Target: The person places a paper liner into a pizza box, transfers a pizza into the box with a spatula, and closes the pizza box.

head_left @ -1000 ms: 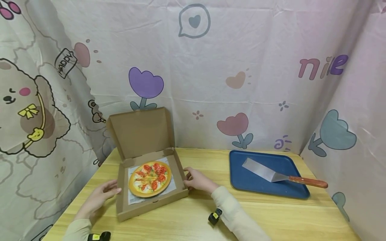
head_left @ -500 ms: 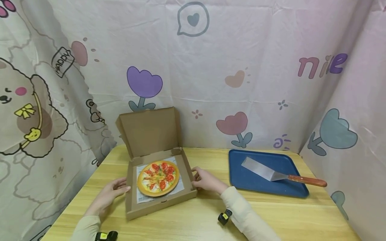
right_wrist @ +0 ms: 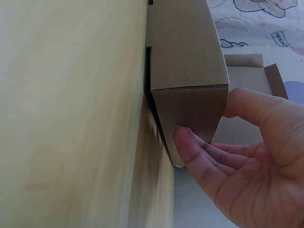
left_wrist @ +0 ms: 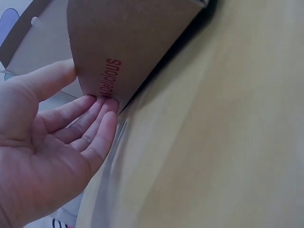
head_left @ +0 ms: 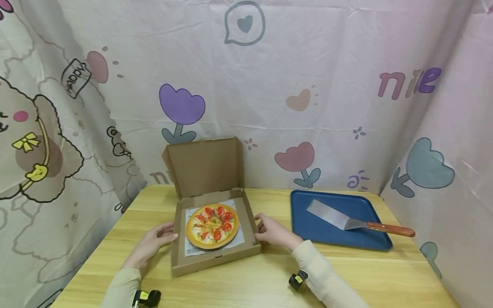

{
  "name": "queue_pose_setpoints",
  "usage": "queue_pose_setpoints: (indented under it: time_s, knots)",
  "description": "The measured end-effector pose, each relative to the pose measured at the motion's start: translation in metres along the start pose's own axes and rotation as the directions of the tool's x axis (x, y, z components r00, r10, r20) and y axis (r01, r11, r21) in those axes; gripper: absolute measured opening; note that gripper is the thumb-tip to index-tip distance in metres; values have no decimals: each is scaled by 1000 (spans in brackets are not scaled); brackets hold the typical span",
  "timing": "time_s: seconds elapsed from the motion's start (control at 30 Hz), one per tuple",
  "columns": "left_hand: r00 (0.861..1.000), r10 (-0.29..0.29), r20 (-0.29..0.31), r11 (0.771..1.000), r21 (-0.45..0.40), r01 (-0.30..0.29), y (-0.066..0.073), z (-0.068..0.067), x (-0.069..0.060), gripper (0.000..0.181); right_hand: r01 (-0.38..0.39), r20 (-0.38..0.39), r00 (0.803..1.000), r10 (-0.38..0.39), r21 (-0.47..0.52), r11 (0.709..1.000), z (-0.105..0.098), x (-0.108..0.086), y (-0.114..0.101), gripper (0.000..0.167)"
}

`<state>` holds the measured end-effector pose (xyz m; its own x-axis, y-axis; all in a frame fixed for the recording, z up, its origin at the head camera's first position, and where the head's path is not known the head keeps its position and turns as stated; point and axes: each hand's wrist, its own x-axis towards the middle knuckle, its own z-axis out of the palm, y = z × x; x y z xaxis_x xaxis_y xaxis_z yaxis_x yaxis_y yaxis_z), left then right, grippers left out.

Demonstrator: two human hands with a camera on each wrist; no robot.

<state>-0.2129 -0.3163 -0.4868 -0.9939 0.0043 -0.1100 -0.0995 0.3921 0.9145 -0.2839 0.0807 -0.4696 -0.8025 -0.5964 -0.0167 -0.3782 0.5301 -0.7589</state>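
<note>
An open cardboard pizza box [head_left: 216, 260] stands on the table in the head view, its lid [head_left: 206, 164] raised at the back. Inside, a round pizza [head_left: 212, 226] with red tomato slices lies on a sheet of printed paper [head_left: 191, 251]. My left hand [head_left: 152, 243] holds the box's left wall, thumb at the top edge and fingertips against the outer side, beside red lettering in the left wrist view. On the opposite wall, my right hand [head_left: 274, 233] grips with the thumb at the rim and fingers on the outer face.
To the right lies a blue tray [head_left: 308, 239] bearing a metal spatula [head_left: 333, 216], whose wooden handle [head_left: 390, 229] juts past the tray's right edge. A patterned curtain [head_left: 254, 85] hangs behind the wooden table [head_left: 246, 286].
The pizza box, with the pizza inside and both hands on it, has slid to the right along the table. The head view has shifted slightly; tray and spatula stay put.
</note>
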Motion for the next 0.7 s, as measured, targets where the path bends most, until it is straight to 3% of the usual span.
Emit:
queue_pose_setpoints:
  time_s: [0.33, 0.7]
  knots:
    - [998, 50, 47, 998, -36, -49, 8, 20, 23, 68, -31, -31, 999, 31, -13, 999, -13, -17, 12, 55]
    - [992, 93, 87, 994, -72, -87, 18, 47, 45, 65, -43, -101, 994, 33, -99, 994, -26, -42, 25, 54]
